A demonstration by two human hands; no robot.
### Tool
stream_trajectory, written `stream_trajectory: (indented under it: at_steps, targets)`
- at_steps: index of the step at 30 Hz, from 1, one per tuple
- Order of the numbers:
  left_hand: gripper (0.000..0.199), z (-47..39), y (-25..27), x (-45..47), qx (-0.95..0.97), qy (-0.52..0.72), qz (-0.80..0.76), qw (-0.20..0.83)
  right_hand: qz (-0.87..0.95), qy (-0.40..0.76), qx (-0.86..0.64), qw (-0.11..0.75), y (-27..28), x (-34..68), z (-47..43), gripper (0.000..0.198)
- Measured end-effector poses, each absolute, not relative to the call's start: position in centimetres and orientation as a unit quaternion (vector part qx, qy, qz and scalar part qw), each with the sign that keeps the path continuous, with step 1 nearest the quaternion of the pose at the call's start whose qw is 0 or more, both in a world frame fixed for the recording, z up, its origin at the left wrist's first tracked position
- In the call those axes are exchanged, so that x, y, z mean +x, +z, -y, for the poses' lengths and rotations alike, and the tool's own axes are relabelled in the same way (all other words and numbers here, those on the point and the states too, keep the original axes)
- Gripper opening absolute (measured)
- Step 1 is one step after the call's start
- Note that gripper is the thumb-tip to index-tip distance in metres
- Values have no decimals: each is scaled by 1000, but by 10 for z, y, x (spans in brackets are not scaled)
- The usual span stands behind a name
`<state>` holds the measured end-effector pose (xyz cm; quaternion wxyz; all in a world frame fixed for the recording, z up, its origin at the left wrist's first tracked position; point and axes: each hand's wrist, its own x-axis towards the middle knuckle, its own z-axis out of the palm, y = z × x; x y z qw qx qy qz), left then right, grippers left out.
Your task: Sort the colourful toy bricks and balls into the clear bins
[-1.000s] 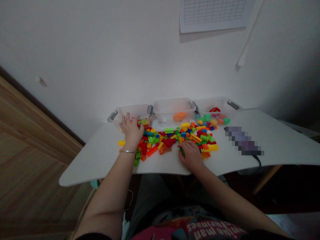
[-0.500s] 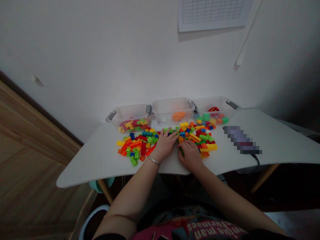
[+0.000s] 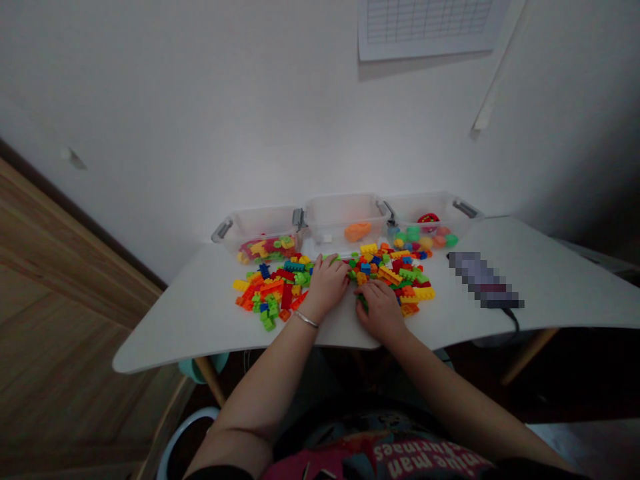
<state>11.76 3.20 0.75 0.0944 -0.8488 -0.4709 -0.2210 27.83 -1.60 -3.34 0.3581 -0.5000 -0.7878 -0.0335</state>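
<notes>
Many toy building bricks (image 3: 273, 288) in red, orange, yellow, green and blue lie spread over the white table. My left hand (image 3: 327, 285) rests over the middle of the pile, palm down, fingers bent and a little apart. Its fingertips touch bricks at the pile's far edge, and nothing shows held in it. Close beside it, my right hand (image 3: 381, 308) has its fingers curled round a green brick (image 3: 363, 303), mostly hidden by the hand. More loose bricks (image 3: 395, 275) lie just beyond and to the right of that hand.
Three clear bins stand against the wall: the left bin (image 3: 240, 220) holds colourful pieces, the middle bin (image 3: 330, 208) an orange item, the right bin (image 3: 440, 203) coloured round pieces. A blurred-out device (image 3: 483, 280) with a cable lies on the table (image 3: 175, 320) at right.
My left hand has shifted slightly left, and its spread fingers have drawn in and bent. My right hand stays in about the same place, fingers still curled.
</notes>
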Motion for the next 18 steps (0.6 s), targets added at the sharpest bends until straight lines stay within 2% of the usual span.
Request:
stream_trajectory:
  at_steps: [2, 4, 12, 18]
  targets:
    - [38, -32, 7, 119, -851, -223, 466, 91, 789, -34, -499, 357, -34, 278, 16, 16]
    - [42, -33, 6, 120, -856, -221, 460, 85, 790, -35, -500, 354, -34, 278, 15, 16]
    - [14, -28, 7, 121, -864, -211, 449, 85, 788, -41, -501, 355, -32, 279, 16, 15]
    - [17, -9, 10, 121, -867, -179, 460, 72, 788, -45, -498, 360, -35, 279, 15, 14]
